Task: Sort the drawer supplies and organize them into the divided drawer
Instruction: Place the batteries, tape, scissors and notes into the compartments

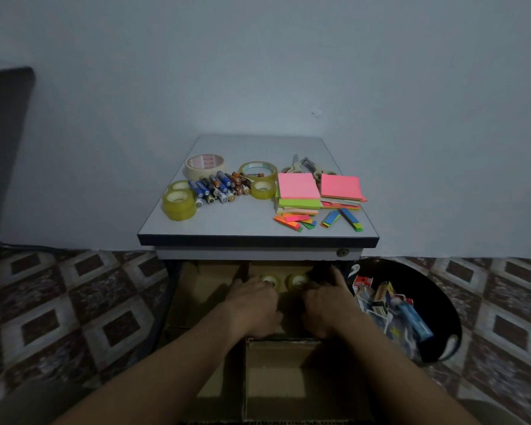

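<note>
The divided drawer [276, 372] stands pulled out under the small table, lined with cardboard compartments. My left hand [253, 303] and my right hand [327, 305] are both down in its middle back compartment. Each hand's curled fingers hold a small clear tape roll, the left roll [271, 282] and the right roll [298, 281], which sit side by side. On the tabletop [246, 222] lie more clear tape rolls [179, 200], a masking tape roll [204, 165], a pile of batteries [219, 188], sticky note pads [299, 190], coloured page flags [295, 221] and scissors [310, 167].
A black bin [439, 305] full of packaging stands on the patterned floor right of the drawer, close to my right forearm. The wall is directly behind the table. A dark chair back [3, 142] is at far left. The drawer's front compartment [276, 381] holds nothing.
</note>
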`<state>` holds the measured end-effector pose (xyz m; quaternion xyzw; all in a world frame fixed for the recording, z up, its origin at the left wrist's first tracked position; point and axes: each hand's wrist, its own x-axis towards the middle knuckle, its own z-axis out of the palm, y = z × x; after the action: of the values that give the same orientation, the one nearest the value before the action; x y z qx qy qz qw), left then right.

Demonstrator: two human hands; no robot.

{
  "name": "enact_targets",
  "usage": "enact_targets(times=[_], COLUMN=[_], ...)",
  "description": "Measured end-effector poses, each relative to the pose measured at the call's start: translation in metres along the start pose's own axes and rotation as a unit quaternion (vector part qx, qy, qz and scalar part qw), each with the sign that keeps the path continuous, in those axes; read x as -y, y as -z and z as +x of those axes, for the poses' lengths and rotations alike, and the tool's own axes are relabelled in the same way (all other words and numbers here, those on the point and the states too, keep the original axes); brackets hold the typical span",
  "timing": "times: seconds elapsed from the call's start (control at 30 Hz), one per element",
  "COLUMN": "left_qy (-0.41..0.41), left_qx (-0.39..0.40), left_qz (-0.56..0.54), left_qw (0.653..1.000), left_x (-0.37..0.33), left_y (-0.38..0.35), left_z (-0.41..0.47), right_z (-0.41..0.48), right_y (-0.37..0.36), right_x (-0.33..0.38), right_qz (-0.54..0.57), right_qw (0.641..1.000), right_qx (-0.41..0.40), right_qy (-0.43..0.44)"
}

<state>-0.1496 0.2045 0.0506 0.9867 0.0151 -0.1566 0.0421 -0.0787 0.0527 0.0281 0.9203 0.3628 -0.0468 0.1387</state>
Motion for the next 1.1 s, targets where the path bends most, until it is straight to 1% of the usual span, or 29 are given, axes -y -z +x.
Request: enact_targets(times=[0.17, 0.37, 0.43, 0.6, 0.7, 0.87, 0.97, 1.1], left_qy=[-0.019, -0.037, -0.036, -0.027, -0.023, -0.017, -0.015, 0.005], left_qx=[-0.058, -0.127, -0.146, -0.147, -0.163, -0.190, -0.227, -0.287], left_qz=[-0.099, -0.162, -0.168, -0.171, -0.199, -0.233, -0.246, -0.224], left_qw=[0.993, 0.978, 0.974, 0.974, 0.966, 0.954, 0.942, 0.932], left_x=[0.007, 0.015, 0.016, 0.023, 0.024, 0.027, 0.034, 0.050], left_y=[0.001, 0.006, 0.009, 0.020, 0.032, 0.061, 0.079, 0.098], left_z=[-0.012, -0.024, -0.029, -0.043, -0.054, -0.068, -0.073, -0.070], right_z=[-0.002, -0.007, -0.010, -0.021, -0.026, -0.030, -0.032, -0.021], right_y=[0.002, 0.007, 0.010, 0.023, 0.034, 0.071, 0.103, 0.137], right_x=[-0.001, 0.000, -0.001, 0.002, 0.006, 0.012, 0.013, 0.012], right_qz=[0.030, 0.092, 0.124, 0.187, 0.252, 0.288, 0.305, 0.309], right_qw=[0.999, 0.995, 0.991, 0.980, 0.966, 0.954, 0.945, 0.937], right_qx=[-0.030, -0.047, -0.054, -0.066, -0.061, -0.087, -0.118, -0.161], right_qy=[-0.006, -0.014, -0.015, -0.014, -0.017, 0.003, 0.025, 0.030])
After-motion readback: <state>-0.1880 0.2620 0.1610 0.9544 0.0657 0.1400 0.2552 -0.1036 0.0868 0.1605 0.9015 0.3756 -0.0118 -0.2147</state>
